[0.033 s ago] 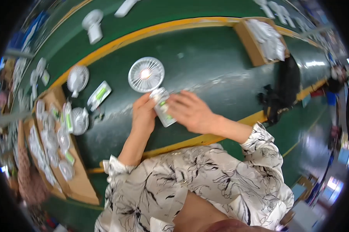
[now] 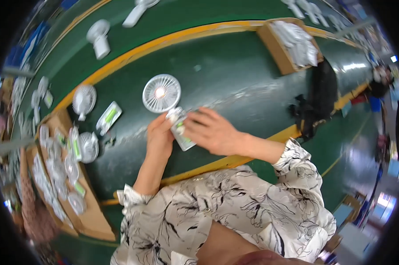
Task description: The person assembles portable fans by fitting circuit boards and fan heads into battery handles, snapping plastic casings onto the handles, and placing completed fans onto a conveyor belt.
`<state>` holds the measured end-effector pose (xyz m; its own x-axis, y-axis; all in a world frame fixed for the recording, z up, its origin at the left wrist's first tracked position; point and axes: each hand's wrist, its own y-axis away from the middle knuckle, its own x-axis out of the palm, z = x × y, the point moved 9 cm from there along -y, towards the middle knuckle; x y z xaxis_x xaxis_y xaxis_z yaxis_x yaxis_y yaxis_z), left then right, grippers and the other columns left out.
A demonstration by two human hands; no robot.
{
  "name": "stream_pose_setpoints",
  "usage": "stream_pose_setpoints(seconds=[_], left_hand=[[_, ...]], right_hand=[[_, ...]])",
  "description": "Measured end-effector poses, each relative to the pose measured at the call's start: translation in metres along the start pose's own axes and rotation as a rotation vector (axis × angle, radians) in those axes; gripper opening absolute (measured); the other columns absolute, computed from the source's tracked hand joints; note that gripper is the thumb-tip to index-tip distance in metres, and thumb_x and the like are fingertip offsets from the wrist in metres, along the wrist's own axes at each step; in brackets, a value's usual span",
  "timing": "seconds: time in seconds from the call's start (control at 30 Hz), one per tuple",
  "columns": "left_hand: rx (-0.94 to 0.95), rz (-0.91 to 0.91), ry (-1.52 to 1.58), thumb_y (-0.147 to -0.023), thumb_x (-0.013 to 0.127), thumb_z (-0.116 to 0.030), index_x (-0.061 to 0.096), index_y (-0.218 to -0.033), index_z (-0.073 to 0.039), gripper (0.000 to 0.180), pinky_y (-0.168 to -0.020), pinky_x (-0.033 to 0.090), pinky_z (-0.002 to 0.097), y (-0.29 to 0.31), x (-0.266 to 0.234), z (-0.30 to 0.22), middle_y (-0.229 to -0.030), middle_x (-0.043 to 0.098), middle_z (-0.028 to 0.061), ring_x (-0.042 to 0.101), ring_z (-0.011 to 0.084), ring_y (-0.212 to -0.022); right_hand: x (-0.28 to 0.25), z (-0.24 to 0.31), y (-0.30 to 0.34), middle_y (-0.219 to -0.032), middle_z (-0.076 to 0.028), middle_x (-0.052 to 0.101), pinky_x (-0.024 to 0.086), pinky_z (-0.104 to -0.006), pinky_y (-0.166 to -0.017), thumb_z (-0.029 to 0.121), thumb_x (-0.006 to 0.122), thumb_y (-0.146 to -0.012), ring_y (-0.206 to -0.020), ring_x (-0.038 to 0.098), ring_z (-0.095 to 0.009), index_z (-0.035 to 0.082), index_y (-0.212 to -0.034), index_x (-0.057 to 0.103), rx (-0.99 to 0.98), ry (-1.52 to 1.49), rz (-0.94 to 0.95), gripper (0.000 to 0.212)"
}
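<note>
A white handheld fan with a round grille and a light glare at its hub lies over the green work surface. Its handle, bearing a white and green label or wrap, points down toward me. My left hand is closed around the handle's upper end, just below the fan head. Across the handle's right side lie the stretched, slightly spread fingers of my right hand; its thumb is hidden. A packet with a green patch lies left of the fan, near another white fan.
At left, a cardboard box holds several fans and bagged pieces. Another carton at the far right is full of white bagged items, with black cloth beside it. A fan lies beyond the yellow edge.
The whole scene has shifted slightly in the picture, with the hands and fan a little lower and to the left. The grip on the fan looks the same.
</note>
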<state>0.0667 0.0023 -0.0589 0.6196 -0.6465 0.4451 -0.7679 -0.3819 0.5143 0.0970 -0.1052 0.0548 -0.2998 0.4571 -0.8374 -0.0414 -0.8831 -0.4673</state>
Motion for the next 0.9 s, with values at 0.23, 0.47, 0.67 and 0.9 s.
stream_pose_setpoints(seconds=[0.23, 0.47, 0.67, 0.9], left_hand=[[-0.048, 0.040, -0.015, -0.080, 0.046, -0.004, 0.049, -0.101, 0.011, 0.026, -0.076, 0.050, 0.0411, 0.002, 0.008, 0.006, -0.092, 0.059, 0.0250, 0.061, 0.0341, -0.081], [-0.059, 0.066, -0.032, -0.079, 0.043, -0.003, 0.049, -0.100, 0.011, 0.026, -0.076, 0.050, 0.0405, 0.001, 0.014, 0.004, -0.092, 0.059, 0.0244, 0.061, 0.0335, -0.081], [-0.060, 0.095, -0.010, -0.080, 0.044, -0.004, 0.049, -0.101, 0.011, 0.026, -0.077, 0.050, 0.0403, -0.002, 0.012, 0.004, -0.093, 0.058, 0.0247, 0.061, 0.0334, -0.083], [-0.079, 0.085, 0.007, -0.080, 0.044, -0.004, 0.048, -0.101, 0.011, 0.026, -0.080, 0.048, 0.0415, 0.001, 0.008, 0.007, -0.094, 0.058, 0.0247, 0.060, 0.0336, -0.085]], right_hand=[[-0.107, -0.103, 0.019, -0.089, -0.013, 0.059, 0.048, -0.0371, -0.066, 0.008, 0.057, -0.072, -0.078, 0.057, -0.030, 0.006, -0.100, 0.056, 0.422, 0.024, -0.265, 0.028], [-0.284, -0.295, 0.174, -0.090, -0.021, 0.061, 0.047, -0.0417, -0.075, 0.025, 0.053, -0.073, -0.085, 0.060, -0.033, 0.005, -0.088, 0.064, 1.479, 0.748, -0.154, 0.027], [-0.248, -0.337, 0.200, -0.083, -0.025, 0.060, 0.046, -0.0378, -0.074, 0.027, 0.061, -0.062, -0.081, 0.060, -0.035, -0.005, -0.087, 0.061, 1.336, 0.584, 0.064, 0.041], [-0.249, -0.343, 0.223, -0.083, -0.025, 0.059, 0.045, -0.0416, -0.074, 0.025, 0.057, -0.064, -0.083, 0.058, -0.037, -0.003, -0.083, 0.060, 1.253, 0.589, -0.053, 0.035]])
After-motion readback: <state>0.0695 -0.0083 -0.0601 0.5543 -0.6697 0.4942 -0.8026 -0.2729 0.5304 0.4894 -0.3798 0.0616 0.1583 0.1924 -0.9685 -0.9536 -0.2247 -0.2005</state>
